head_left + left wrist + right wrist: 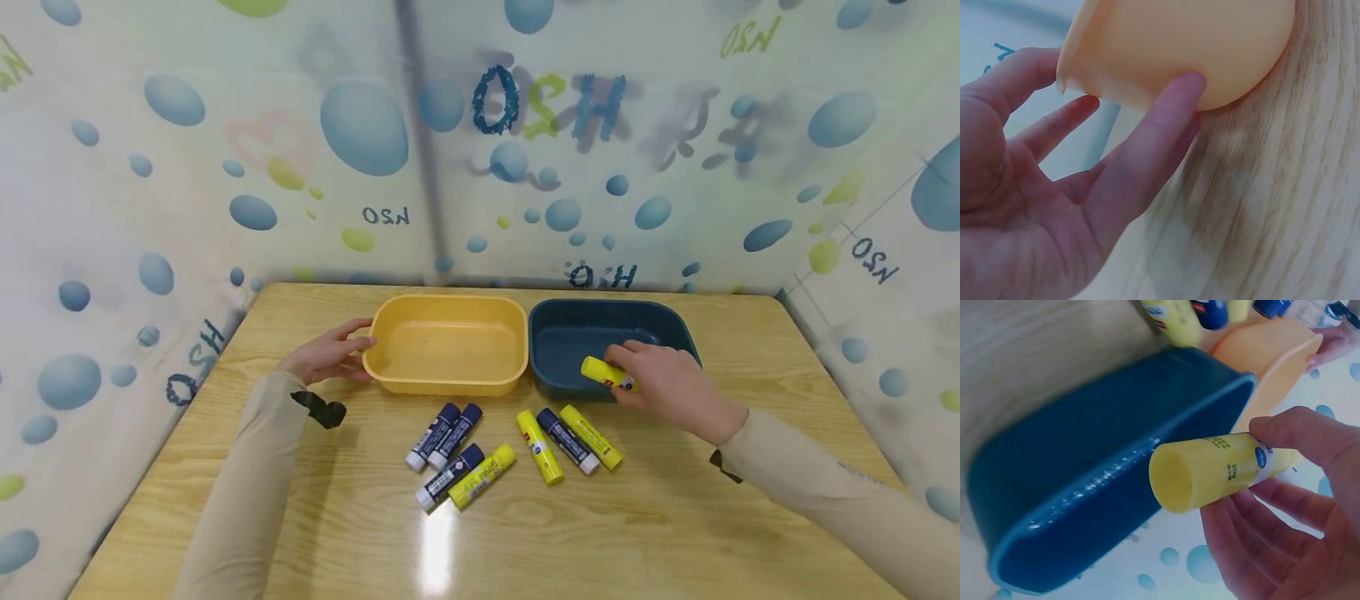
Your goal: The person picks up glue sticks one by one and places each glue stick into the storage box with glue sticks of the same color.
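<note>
My right hand (667, 387) pinches a yellow glue stick (1210, 469) between thumb and fingers, held over the dark blue bin (551, 390). In the right wrist view the stick lies tilted, its round end towards the camera. At the left, my left hand (326, 354) touches the end of the orange-yellow bin (450, 388) with loosely extended fingers; the left wrist view has one fingertip against its wall (1241, 56). In front of the bins lie navy glue sticks with white ends (568, 440) and yellow glue sticks (592, 437), several in all.
Both bins stand side by side near the back edge of the wooden table (600, 533). Behind the table and along both sides hangs a pale sheet (465, 192) printed with blue and green bubbles.
</note>
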{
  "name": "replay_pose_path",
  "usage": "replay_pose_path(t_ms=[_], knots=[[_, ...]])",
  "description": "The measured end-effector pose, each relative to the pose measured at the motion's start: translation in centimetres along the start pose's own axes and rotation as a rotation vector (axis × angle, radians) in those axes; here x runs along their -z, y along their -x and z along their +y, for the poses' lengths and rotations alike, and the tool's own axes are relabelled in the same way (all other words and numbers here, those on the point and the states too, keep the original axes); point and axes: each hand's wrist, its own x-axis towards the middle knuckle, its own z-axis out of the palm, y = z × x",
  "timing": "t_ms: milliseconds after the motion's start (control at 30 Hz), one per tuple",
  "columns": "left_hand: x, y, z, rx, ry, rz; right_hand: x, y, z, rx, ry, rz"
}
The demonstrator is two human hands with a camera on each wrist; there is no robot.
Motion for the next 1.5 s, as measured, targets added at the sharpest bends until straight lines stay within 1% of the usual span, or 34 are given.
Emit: replay_pose_path(t_ms=[133,300,367,467,700,800,900,1000,1100,1200,1300,1400,1500], knots=[[0.0,0.0,0.1,-0.004,0.000,-0.015,0.9,-1.4,0.4,-0.035,-0.075,-0.048],[0.1,0.0,0.3,0.002,0.024,-0.033,1.4,-3.6,1.6,-0.135,-0.223,-0.160],[0.1,0.0,0.4,0.010,0.031,-0.032,1.3,-4.4,2.0,-0.159,-0.261,-0.202],[0.0,0.0,0.6,0.019,0.035,-0.027,1.0,-5.5,2.6,-0.184,-0.307,-0.258],[0.0,-0.1,0.4,0.033,0.066,-0.025,-0.4,-8.1,3.9,-0.223,-0.391,-0.336],[0.1,-0.1,0.2,0.036,0.077,-0.030,-0.9,-9.2,4.2,-0.257,-0.449,-0.412],[0.5,-0.1,0.0,0.036,0.092,-0.035,-1.5,-10.5,4.3,-0.312,-0.504,-0.504],[0.8,-0.2,-0.2,0.027,0.099,-0.052,-2.2,-11.8,4.4,-0.361,-0.520,-0.584],[0.9,-0.3,-0.3,0.012,0.076,-0.074,-3.0,-12.9,4.7,-0.408,-0.517,-0.652],[1.0,-0.4,-0.6,-0.001,0.045,-0.080,-3.6,-13.7,4.8,-0.454,-0.513,-0.708],[1.1,-0.6,-1.0,-0.009,0.037,-0.072,-4.0,-14.5,4.7,-0.510,-0.524,-0.739],[1.2,-0.6,-1.2,-0.017,0.042,-0.064,-4.1,-15.2,4.5,-0.558,-0.559,-0.758],[1.1,-0.6,-1.3,-0.023,0.048,-0.072,-4.1,-15.6,4.3,-0.598,-0.587,-0.770]])
